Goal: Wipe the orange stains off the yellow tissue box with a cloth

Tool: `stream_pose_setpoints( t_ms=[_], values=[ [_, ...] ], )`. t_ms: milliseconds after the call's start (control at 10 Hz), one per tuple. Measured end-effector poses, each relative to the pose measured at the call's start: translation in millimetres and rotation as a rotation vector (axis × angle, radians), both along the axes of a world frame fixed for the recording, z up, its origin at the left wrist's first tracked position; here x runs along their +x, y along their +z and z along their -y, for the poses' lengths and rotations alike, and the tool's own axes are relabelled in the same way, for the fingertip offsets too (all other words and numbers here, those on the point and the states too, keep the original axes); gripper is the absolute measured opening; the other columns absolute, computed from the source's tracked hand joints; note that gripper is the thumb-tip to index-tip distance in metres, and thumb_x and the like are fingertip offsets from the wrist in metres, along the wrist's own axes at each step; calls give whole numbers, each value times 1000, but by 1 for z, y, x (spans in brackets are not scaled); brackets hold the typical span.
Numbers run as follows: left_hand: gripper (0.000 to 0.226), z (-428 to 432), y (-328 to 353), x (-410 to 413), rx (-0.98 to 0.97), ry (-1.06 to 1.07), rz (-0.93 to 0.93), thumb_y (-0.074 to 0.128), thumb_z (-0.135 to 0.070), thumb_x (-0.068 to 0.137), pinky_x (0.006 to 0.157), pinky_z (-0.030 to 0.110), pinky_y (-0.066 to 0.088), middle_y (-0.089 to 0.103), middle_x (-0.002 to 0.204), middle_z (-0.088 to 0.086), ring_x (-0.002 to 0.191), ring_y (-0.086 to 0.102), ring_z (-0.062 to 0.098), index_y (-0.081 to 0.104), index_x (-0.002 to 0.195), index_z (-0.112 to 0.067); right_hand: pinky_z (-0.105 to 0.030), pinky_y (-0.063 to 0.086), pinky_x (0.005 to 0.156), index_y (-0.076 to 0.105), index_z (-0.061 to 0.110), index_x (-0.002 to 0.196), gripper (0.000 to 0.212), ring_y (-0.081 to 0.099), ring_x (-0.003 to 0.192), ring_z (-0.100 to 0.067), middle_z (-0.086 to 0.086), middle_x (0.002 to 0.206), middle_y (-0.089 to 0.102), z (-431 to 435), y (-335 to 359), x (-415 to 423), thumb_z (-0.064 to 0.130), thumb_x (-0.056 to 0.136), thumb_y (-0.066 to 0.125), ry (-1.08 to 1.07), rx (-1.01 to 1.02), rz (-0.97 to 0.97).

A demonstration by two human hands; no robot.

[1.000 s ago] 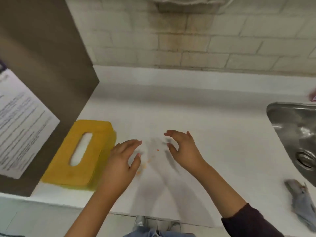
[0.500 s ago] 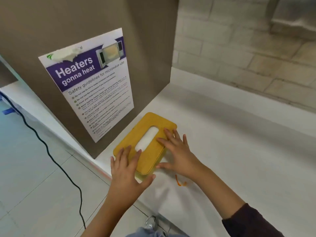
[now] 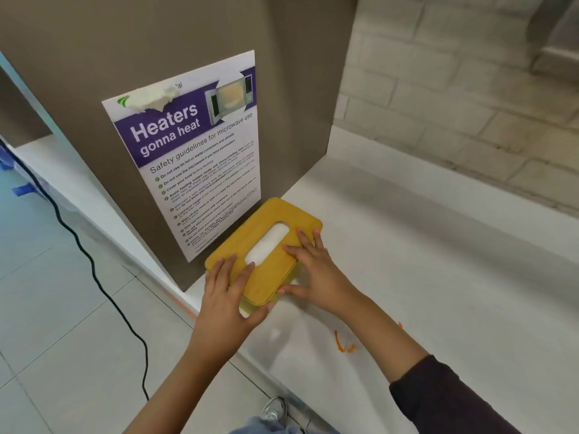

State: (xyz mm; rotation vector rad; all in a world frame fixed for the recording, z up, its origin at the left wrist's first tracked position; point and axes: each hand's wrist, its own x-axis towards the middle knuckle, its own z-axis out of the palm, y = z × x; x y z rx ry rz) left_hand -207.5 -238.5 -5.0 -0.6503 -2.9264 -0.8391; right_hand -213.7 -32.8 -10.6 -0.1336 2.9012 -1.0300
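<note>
Head view: a yellow rectangular tissue box with rounded corners [image 3: 282, 214] lies directly under both sets of fingers, on a white surface [image 3: 438, 245], set against the foot of a brown panel [image 3: 156, 42]. Its long axis runs from the left hand [image 3: 225, 289] away toward the far right. The near short end is covered by the left hand, whose fingers [image 3: 219, 267] are laid straight on the lid with the thumb set along the near wall. The right hand [image 3: 316, 270] is laid on the lid's right long edge, its fingers [image 3: 300, 239] spread flat beside the slot and its thumb pressed to the side wall. Neither hand holds anything else.

Between the two sets of fingers, white tissue [image 3: 269, 242] is seen through the oval slot in the lid. No orange stain can be made out on the visible lid. Orange marks [image 3: 344, 344] lie on the surface behind the right fingers, close to the forearm. No cloth is in view, so wiping is judged not yet begun; the box appears to be braced for moving or turning first.
</note>
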Motion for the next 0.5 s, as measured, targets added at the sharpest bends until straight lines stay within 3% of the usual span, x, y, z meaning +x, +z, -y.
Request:
stream_pose_setpoints(
  t_ms=[200,300,400,500],
  values=[
    [94,4,-1,-7,-25,-3,14,24,-83,71,108,63,26,39,144,18,137,27,38,51,129,-15,-60,1,111,33,26,141,86,-16,142,-26,-4,159,2,3,0,-7,51,69,74,6,51,-2],
    [93,1,5,-8,-87,14,17,21,-84,70,109,65,13,45,141,15,136,32,36,56,126,-18,-54,-3,112,27,27,144,92,-16,143,-22,-2,159,0,0,0,-6,52,69,74,15,70,11],
    [68,-6,12,-18,-7,-46,5,36,-66,77,112,58,4,48,139,9,137,31,32,59,122,-20,-50,-6,113,22,25,146,87,-11,144,-17,0,159,2,-5,13,-4,49,77,69,-38,-6,13],
    [46,-24,26,-35,48,-198,28,49,-45,85,116,50,4,45,141,4,138,27,24,55,125,-22,-50,-4,114,27,24,145,69,-3,145,-20,-1,158,10,-22,30,-5,45,87,58,-114,23,0]
  ],
)
